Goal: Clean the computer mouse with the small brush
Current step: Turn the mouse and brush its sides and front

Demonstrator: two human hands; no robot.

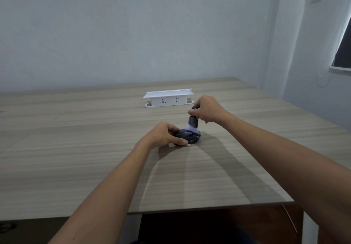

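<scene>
A dark computer mouse (pixel 190 136) lies on the wooden table (pixel 95 149) near its middle. My left hand (pixel 165 134) grips the mouse from its left side, thumb along the near edge. My right hand (pixel 206 110) holds the small brush (pixel 193 122) upright by its dark handle. The brush's pale bristles press down on the top of the mouse. Part of the handle is hidden inside my fingers.
A white power strip box (pixel 168 98) with sockets stands on the table just behind the hands. The table's front edge runs close below my forearms. A window sits at the far right, and a wall rises behind the table.
</scene>
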